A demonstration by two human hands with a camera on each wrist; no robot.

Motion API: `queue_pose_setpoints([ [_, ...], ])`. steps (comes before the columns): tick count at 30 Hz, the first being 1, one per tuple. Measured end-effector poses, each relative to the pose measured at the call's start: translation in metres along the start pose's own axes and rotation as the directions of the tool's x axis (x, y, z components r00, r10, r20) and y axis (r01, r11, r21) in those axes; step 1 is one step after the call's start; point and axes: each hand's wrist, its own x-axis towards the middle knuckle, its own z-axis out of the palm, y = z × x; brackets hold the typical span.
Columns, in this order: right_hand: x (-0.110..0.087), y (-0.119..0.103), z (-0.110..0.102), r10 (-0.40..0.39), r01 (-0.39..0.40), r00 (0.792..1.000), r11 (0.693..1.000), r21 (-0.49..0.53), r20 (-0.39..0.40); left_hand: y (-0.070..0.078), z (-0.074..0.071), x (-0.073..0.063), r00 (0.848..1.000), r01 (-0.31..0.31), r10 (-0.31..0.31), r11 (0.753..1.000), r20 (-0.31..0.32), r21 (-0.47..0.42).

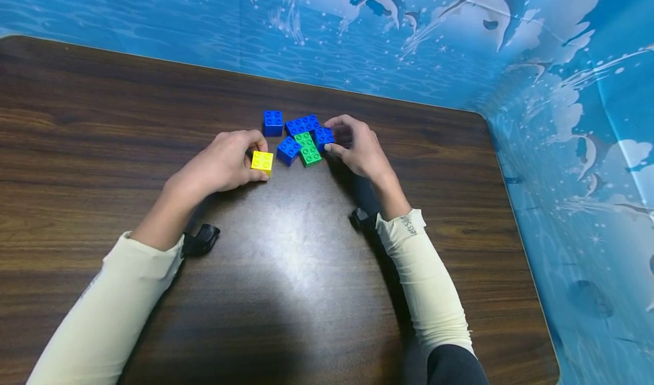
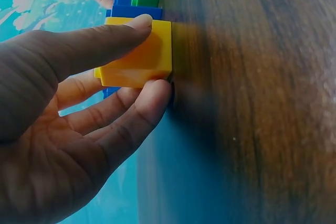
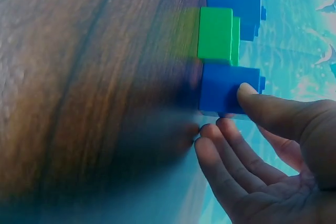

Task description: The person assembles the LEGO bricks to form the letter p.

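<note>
While two pale sleeves [image 1: 117, 300] reach over a dark wooden table [image 1: 276, 339], each wrist bearing a black device [image 1: 201, 239], the left hand [image 1: 222, 160] pinches a yellow block [image 1: 262, 161] between thumb and fingers, studs upward, just left of a cluster of blocks; whether its base touches the table cannot be told; a green block [image 1: 307, 150] lies aslant in the cluster, a left blue block [image 1: 288, 150] close beside it; on its other side, the right hand [image 1: 360, 149] curls thumb and fingers around a right blue block [image 1: 323, 138]; directly behind the green one lies a longer blue block [image 1: 302, 125]; farther left, slightly apart, stands a separate blue block [image 1: 273, 124]; beyond the table's far edge hangs a blue backdrop [image 1: 286, 55] printed with dolphins.
</note>
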Motion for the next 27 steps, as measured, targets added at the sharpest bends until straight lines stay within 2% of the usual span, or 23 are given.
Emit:
queue_pose_setpoints([
  [10,0.001,0.005,-0.006,0.0,0.001,1.0,0.993,0.117,-0.01,-0.003,0.0,0.001,1.0,-0.001,0.001,0.999,-0.001,-0.051],
  [20,-0.008,-0.008,-0.015,-0.023,0.036,0.998,0.968,0.247,-0.055,-0.004,-0.001,0.003,0.999,0.033,-0.032,0.995,0.013,-0.095],
  [27,-0.015,-0.02,-0.019,-0.05,0.062,0.997,0.964,0.259,-0.054,-0.004,0.0,0.003,0.999,0.045,-0.045,0.995,0.002,-0.094],
])
